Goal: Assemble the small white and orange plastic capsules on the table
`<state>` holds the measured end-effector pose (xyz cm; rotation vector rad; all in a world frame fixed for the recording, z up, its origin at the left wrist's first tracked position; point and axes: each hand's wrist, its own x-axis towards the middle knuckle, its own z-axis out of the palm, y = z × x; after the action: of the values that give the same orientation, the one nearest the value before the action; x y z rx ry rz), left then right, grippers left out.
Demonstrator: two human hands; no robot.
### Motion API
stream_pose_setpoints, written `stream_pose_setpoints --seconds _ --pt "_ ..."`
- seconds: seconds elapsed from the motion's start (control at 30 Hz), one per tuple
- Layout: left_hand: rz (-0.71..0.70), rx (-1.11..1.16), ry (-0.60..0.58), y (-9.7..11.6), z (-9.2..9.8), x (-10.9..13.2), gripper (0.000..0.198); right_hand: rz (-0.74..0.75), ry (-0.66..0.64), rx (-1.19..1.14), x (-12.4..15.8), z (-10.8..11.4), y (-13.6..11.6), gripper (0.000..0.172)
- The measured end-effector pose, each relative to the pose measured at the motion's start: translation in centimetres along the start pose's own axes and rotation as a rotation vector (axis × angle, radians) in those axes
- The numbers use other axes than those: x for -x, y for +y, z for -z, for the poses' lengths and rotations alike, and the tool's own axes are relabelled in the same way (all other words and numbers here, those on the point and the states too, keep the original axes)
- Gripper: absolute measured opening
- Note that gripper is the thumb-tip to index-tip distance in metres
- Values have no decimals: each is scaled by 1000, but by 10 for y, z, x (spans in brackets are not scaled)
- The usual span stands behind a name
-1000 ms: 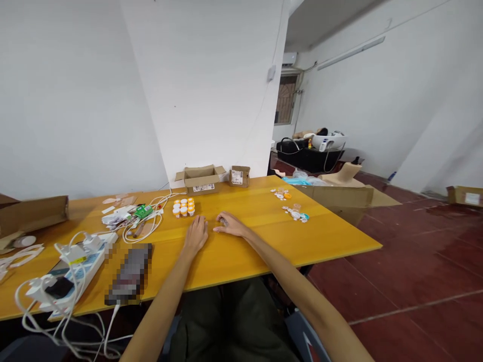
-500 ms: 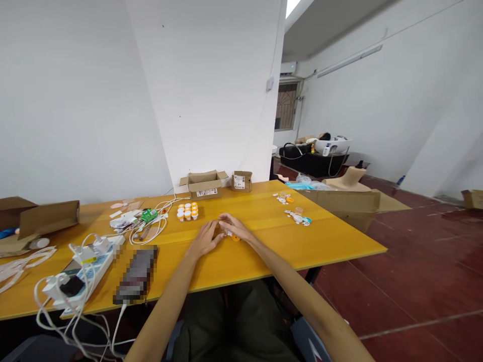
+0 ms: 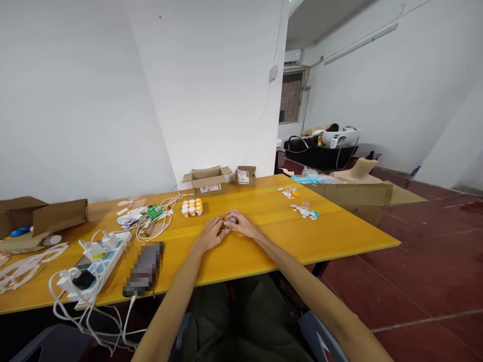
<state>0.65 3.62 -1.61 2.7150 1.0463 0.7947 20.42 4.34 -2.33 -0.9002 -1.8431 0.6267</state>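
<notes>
My right hand (image 3: 242, 224) is curled round a small clear round cup (image 3: 233, 220), which shows between the thumb and fingers. My left hand (image 3: 212, 232) rests low over the table just left of it, fingers stretched out and thumb reaching toward the right hand. Between and under the hands lie small white pieces and an orange ring-like part (image 3: 238, 233), mostly covered by the right hand. Beyond the left hand stands a tight block of several small white jars with orange and white lids (image 3: 191, 207).
Two groups of loose parts, one with orange (image 3: 290, 193) and one with teal (image 3: 305, 211), lie at the right. Cardboard boxes (image 3: 207, 182) stand at the back. A power strip (image 3: 109, 266), cables and a pixelated dark device (image 3: 145, 269) occupy the left.
My right hand has shifted and the clear cup now shows in its fingers. My left hand has drawn slightly apart from it. The whole view has tilted and moved a little.
</notes>
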Motion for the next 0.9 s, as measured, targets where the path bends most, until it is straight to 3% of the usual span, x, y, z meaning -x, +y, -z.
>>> stream_pose_setpoints --seconds 0.17,0.37,0.57,0.77,0.9 --pt "3 -13 6 -4 -2 2 33 17 159 7 0 2 -6 21" --pt "36 5 22 -2 -1 3 25 -88 396 116 0 11 0 20" --pt "68 5 44 -3 -2 4 18 -279 359 205 -3 8 19 10" --pt "62 11 49 -3 1 4 18 -291 516 294 1 6 17 13" --pt "34 5 59 -2 3 4 22 -276 501 333 19 11 9 8"
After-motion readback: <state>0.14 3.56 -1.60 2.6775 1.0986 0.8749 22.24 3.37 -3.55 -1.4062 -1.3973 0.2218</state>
